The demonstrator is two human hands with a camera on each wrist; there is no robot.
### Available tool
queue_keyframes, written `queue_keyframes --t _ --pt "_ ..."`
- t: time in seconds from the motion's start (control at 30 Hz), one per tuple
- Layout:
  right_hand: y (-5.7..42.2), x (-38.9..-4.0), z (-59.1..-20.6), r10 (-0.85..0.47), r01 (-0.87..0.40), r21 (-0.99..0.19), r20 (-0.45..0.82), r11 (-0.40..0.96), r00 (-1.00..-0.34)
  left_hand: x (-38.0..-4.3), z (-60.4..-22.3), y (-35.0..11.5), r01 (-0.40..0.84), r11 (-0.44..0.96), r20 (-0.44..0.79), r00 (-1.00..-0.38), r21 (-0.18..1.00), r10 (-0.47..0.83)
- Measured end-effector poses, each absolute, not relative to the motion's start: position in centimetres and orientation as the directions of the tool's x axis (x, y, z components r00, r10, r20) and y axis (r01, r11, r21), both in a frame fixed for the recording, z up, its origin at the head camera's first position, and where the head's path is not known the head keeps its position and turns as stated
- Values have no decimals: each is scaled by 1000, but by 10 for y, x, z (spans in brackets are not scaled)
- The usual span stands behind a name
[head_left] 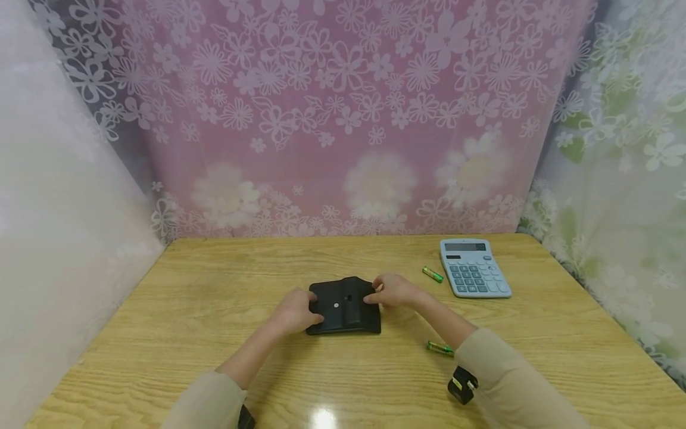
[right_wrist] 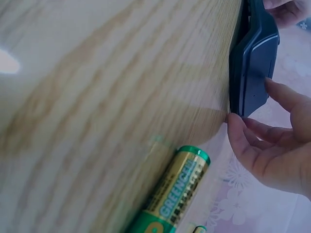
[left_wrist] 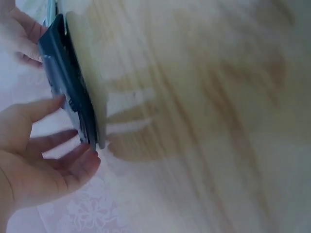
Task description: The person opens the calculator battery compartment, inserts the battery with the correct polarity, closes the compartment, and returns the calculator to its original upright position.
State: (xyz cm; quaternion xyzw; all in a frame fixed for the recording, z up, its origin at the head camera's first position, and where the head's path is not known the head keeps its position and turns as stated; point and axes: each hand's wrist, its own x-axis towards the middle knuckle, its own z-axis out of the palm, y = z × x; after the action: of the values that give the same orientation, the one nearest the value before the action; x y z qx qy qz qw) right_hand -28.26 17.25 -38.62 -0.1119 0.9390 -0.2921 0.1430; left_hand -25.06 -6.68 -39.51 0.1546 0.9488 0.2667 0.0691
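A flat black device (head_left: 327, 314) with a raised ridge and a small white round spot lies low over the wooden table. My left hand (head_left: 295, 311) grips its left edge, the thumb on the upper face and the fingertips at the rim; the left wrist view shows this grip from the side (left_wrist: 48, 160). At the opposite edge my right hand (head_left: 395, 291) pinches the ridged end, thumb on top and fingers at the edge, as the right wrist view of the black device (right_wrist: 257, 63) shows. The side facing the table is hidden.
A light blue calculator (head_left: 474, 269) lies at the back right of the table (head_left: 230, 274). One green-and-gold battery (head_left: 432, 274) is beside it. Another battery (head_left: 440, 348) lies by the right forearm, partly behind the sleeve. Flowered curtains (head_left: 343, 119) enclose the table.
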Motion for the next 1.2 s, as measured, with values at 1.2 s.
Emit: queue_keyframes --t 1.2 --pt "132 -277 -387 -165 -101 -346 -161 933 -973 -254 -399 -77 738 673 69 -675 51 735"
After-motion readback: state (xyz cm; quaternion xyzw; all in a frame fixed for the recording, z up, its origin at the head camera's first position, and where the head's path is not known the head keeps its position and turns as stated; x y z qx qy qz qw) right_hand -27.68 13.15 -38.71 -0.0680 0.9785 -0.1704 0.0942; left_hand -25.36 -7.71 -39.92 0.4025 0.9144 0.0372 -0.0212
